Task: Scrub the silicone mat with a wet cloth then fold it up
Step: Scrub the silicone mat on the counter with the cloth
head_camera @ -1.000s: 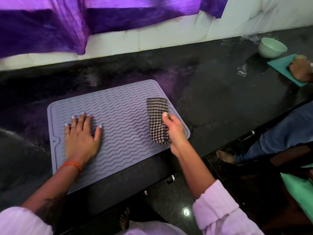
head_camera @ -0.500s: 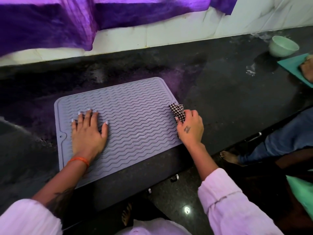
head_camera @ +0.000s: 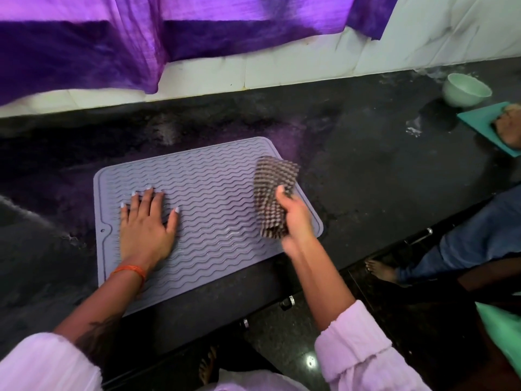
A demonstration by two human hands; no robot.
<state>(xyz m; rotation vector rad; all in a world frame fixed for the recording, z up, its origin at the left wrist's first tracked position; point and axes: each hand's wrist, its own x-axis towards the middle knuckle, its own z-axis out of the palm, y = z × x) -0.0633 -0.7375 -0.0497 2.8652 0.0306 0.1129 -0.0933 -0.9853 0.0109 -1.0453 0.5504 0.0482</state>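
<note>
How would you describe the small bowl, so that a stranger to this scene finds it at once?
Follow the dark countertop to its far right end, where it meets the white tiled wall. There stands the bowl, pale green, round and upright. The teal mat just in front of it is flat and darker.

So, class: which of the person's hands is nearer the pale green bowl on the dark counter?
Right. The right hand grips the checked cloth nearer the bowl; the left hand lies farther left.

Dark stone counter [head_camera: 352,170], white tiled wall [head_camera: 310,66], purple curtain [head_camera: 141,38]
</note>
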